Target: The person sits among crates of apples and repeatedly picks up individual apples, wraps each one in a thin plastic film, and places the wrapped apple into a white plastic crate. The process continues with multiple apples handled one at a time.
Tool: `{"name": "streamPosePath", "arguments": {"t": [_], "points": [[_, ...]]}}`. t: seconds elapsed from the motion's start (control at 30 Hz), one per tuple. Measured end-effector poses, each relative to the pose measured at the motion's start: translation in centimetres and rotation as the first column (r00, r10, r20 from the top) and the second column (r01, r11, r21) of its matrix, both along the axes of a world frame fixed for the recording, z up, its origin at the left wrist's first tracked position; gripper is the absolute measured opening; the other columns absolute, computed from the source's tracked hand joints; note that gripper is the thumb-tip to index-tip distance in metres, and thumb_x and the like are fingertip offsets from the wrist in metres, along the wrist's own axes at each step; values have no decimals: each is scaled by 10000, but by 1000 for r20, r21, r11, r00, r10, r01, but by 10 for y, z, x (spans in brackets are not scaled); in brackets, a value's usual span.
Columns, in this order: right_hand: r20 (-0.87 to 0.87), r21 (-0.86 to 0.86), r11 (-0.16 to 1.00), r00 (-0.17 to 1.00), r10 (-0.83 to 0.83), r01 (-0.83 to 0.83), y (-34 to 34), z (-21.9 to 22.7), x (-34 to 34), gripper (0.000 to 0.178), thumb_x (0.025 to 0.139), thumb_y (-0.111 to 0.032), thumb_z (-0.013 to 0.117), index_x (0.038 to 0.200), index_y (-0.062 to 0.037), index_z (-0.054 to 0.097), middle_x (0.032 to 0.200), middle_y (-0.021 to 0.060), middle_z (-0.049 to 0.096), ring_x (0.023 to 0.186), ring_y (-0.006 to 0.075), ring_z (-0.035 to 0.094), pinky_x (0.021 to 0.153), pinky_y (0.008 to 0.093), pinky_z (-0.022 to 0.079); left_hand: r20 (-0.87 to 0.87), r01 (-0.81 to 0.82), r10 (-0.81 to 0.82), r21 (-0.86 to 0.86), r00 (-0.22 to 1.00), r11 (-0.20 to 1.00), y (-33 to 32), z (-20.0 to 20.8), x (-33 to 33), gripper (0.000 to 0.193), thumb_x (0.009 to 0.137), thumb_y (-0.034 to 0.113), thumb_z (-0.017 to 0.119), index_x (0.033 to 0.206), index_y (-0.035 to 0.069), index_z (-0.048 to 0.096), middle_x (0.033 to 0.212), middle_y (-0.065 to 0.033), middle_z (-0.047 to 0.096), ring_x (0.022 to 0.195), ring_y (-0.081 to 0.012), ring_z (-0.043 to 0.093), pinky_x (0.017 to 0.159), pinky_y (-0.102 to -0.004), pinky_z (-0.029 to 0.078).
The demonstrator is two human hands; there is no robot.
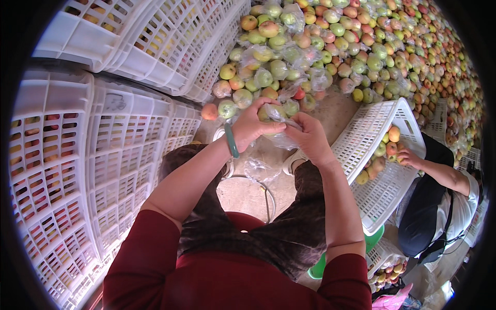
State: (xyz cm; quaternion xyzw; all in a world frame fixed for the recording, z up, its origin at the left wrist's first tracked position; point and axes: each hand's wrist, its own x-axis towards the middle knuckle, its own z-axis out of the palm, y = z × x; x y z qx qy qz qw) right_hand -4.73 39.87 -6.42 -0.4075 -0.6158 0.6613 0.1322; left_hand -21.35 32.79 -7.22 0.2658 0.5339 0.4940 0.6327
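Observation:
My left hand (250, 124), with a green bangle at the wrist, is closed round a yellow-green apple (266, 111). Clear plastic bag film (281, 140) covers the fruit and hangs below my fingers. From the other side my right hand (312, 138) pinches the bag between thumb and fingers, close to the left thumb. Just beyond my hands lie loose apples, several of them in clear bags, among them a bagged green apple (227, 109) and a bare reddish one (209, 111). An empty-looking crumpled bag (257, 169) rests on the floor between my feet.
White slatted crates (126, 106) filled with apples are stacked along the left. A large apple heap (372, 49) spreads across the far side and right. At right, another person's hand (411, 158) reaches into a tilted white crate (380, 199) holding several apples.

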Motion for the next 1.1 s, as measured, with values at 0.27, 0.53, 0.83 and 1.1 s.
{"name": "streamPosePath", "arguments": {"t": [0.27, 0.53, 0.83, 1.1], "points": [[132, 322, 946, 987, -91, 44, -11, 10, -10, 169, 752, -101, 601, 791, 30, 501, 635, 134, 514, 568, 177, 469, 541, 315, 403, -181, -81, 94, 80, 979, 993, 1, -6, 4, 486, 619, 110, 778, 1051, 57, 563, 1016, -45, 577, 908, -121, 546, 807, -264, 445], [155, 637, 766, 961, -230, 81, 1, -13, 2, 138, 701, -46, 583, 759, 10, 472, 608, 141, 485, 552, 246, 463, 539, 341, 404, -256, -1, 43, 161, 966, 987, -2, -8, 4, 495, 618, 133, 764, 1059, 41, 560, 993, -29, 581, 888, -104, 546, 812, -251, 442], [106, 476, 875, 983, -152, 84, 17, -10, 10, 153, 681, 30, 587, 773, -8, 470, 639, 43, 465, 596, 131, 444, 565, 258, 397, 408, 262, -253, 35, 877, 964, -6, 3, -3, 606, 720, 165, 704, 1235, 25, 416, 1072, -49, 529, 969, -146, 542, 845, -307, 458], [102, 436, 899, 989, -103, 48, 18, -10, 10, 173, 705, 60, 602, 825, -17, 504, 701, 6, 509, 661, 89, 480, 619, 229, 410, 615, 230, -257, 124, 746, 965, -11, -3, -2, 555, 761, 149, 661, 1248, 16, 431, 1133, -72, 549, 1046, -185, 553, 891, -353, 464]]}}
